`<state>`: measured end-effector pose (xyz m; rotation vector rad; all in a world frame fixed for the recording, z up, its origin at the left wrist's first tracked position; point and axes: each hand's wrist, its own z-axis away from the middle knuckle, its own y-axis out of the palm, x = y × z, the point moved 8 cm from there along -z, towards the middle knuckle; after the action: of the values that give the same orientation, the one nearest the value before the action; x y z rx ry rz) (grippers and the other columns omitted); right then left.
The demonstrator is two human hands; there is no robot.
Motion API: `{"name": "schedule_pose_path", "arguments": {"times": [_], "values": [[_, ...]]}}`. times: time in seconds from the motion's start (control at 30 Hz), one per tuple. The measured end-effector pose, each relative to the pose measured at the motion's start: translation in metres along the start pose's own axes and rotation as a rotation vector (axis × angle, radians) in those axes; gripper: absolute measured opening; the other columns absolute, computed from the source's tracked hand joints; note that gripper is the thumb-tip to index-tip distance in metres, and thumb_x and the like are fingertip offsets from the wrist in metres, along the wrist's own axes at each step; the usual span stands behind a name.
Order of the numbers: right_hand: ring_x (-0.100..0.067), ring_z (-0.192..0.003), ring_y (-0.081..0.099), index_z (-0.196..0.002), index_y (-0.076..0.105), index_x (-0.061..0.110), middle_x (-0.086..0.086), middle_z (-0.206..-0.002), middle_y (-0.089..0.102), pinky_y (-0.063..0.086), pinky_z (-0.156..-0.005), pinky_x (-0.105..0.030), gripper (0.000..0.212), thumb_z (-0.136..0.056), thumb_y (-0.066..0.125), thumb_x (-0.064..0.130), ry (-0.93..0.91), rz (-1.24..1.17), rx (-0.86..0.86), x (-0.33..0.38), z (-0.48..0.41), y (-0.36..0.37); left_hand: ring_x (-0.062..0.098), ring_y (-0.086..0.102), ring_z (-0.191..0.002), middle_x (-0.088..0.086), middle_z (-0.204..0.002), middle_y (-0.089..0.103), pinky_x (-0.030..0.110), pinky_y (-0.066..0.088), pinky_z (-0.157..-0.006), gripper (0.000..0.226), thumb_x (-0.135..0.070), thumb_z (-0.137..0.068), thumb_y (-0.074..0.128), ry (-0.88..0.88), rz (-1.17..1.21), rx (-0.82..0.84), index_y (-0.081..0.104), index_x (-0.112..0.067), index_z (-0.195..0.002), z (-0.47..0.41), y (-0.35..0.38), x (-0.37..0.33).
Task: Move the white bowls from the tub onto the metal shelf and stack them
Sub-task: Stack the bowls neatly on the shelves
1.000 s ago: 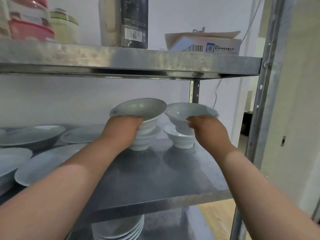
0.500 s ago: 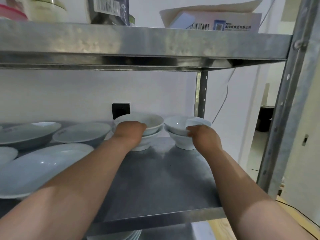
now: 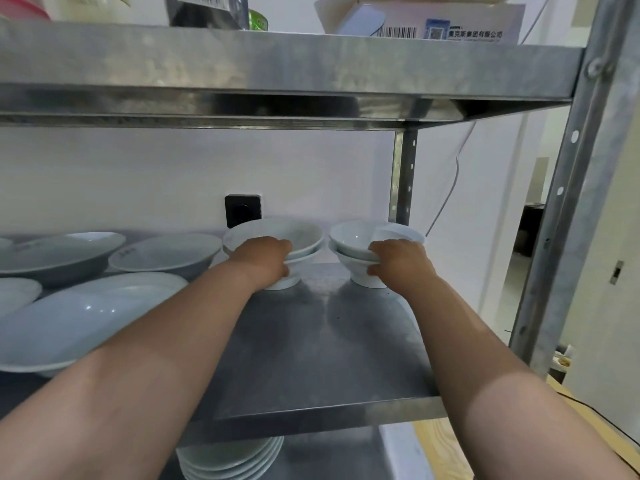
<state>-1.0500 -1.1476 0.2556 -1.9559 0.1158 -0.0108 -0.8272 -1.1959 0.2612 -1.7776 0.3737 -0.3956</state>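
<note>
Two short stacks of white bowls stand at the back of the metal shelf [image 3: 311, 358]. My left hand [image 3: 263, 263] grips the near rim of the top bowl of the left stack [image 3: 294, 237], which sits nested in the bowl under it. My right hand [image 3: 401, 261] holds the near rim of the top bowl of the right stack [image 3: 353, 237], also nested. Both stacks rest on the shelf surface. The tub is out of view.
Wide white plates [image 3: 79, 317] and shallow dishes [image 3: 166, 252] fill the shelf's left part. A black wall socket [image 3: 242, 209] is behind the left stack. An upper shelf [image 3: 277, 64] with boxes hangs overhead. A rear post [image 3: 403, 174] and a front post [image 3: 568, 202] stand right. More plates [image 3: 232, 459] sit below.
Both hands lowered their bowls down onto the bowls standing on the shelf, so each now sits nested. My view moved closer and lower.
</note>
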Motion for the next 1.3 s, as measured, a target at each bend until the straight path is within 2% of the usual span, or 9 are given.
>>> {"name": "schedule_pose_path", "arguments": {"times": [0.3,0.53,0.6,0.8,0.9,1.0,1.07,1.17,1.3], "values": [[-0.024,-0.088,0.057,-0.089,0.061,0.026,0.005,-0.087,0.066,0.036,-0.074,-0.031,0.01,-0.086,0.052,0.03,-0.049,-0.02,-0.156,-0.003,0.051,-0.014,0.024,0.051,-0.082,0.002,-0.089,0.051,0.032,0.041,-0.065,0.019,-0.034,-0.092,0.052,0.079,-0.1,-0.103,0.047,-0.017,-0.094,0.042,-0.012,-0.018],[-0.024,-0.096,0.061,-0.098,0.064,0.024,0.0,-0.095,0.067,0.046,-0.082,-0.037,0.057,-0.087,0.037,0.073,-0.01,-0.094,-0.202,0.008,0.071,-0.035,0.021,0.053,-0.082,-0.003,-0.085,0.052,0.033,0.036,-0.061,0.045,-0.066,-0.093,0.034,0.048,-0.028,-0.157,0.047,-0.024,-0.089,0.073,-0.022,-0.019],[-0.024,-0.087,0.062,-0.087,0.063,0.021,-0.002,-0.085,0.066,0.047,-0.075,-0.036,0.057,-0.091,0.033,0.071,-0.003,-0.084,-0.208,0.012,0.069,-0.036,0.023,0.053,-0.081,0.0,-0.086,0.054,0.033,0.035,-0.061,0.044,-0.06,-0.097,0.03,0.027,-0.024,-0.179,0.049,-0.022,-0.087,0.073,-0.022,-0.019],[-0.023,-0.08,0.061,-0.092,0.061,0.022,-0.001,-0.081,0.062,0.051,-0.077,-0.039,0.044,-0.095,0.037,0.059,-0.006,-0.043,-0.129,0.018,0.074,-0.035,0.024,0.054,-0.076,0.001,-0.082,0.057,0.034,0.037,-0.06,0.043,-0.053,-0.099,0.032,0.038,0.042,-0.24,0.051,-0.018,-0.081,0.081,-0.021,-0.019],[-0.025,-0.083,0.062,-0.094,0.063,0.021,-0.003,-0.09,0.067,0.053,-0.074,-0.037,0.03,-0.093,0.044,0.045,-0.025,-0.096,-0.163,0.033,0.08,-0.044,0.02,0.058,-0.091,-0.004,-0.096,0.062,0.035,0.046,-0.075,0.035,-0.052,-0.095,0.043,0.04,0.204,-0.251,0.062,-0.023,-0.097,0.092,-0.022,-0.009],[-0.027,-0.107,0.06,-0.118,0.065,0.018,-0.006,-0.117,0.067,0.048,-0.089,-0.036,0.033,-0.093,0.054,0.035,-0.118,-0.227,-0.328,0.068,0.094,-0.066,0.01,0.055,-0.115,-0.012,-0.123,0.061,0.026,0.042,-0.095,0.033,-0.044,-0.093,0.054,0.025,0.475,-0.343,0.062,-0.031,-0.121,0.118,-0.036,0.012],[-0.02,-0.113,0.058,-0.127,0.062,0.02,-0.002,-0.126,0.064,0.042,-0.096,-0.029,0.037,-0.093,0.056,0.033,-0.177,-0.409,-0.398,0.1,0.103,-0.081,0.004,0.057,-0.114,-0.016,-0.122,0.063,0.022,0.042,-0.097,0.031,-0.041,-0.092,0.058,-0.017,0.699,-0.411,0.063,-0.032,-0.122,0.142,-0.049,0.031],[-0.004,-0.111,0.058,-0.125,0.062,0.027,0.01,-0.123,0.064,0.045,-0.096,-0.024,0.033,-0.092,0.059,0.029,-0.171,-0.871,-0.333,0.154,0.112,-0.093,0.001,0.062,-0.105,-0.017,-0.11,0.068,0.017,0.045,-0.091,0.024,-0.039,-0.09,0.062,-0.106,1.012,-0.46,0.068,-0.033,-0.113,0.174,-0.068,0.071],[0.0,-0.103,0.063,-0.114,0.067,0.032,0.016,-0.109,0.069,0.052,-0.096,-0.034,0.027,-0.088,0.063,0.032,-0.156,-1.262,-0.156,0.236,0.11,-0.094,0.014,0.067,-0.105,-0.008,-0.106,0.073,0.038,0.052,-0.097,0.017,-0.044,-0.083,0.063,-0.215,1.223,-0.501,0.072,-0.036,-0.096,0.22,-0.083,0.138]]}}
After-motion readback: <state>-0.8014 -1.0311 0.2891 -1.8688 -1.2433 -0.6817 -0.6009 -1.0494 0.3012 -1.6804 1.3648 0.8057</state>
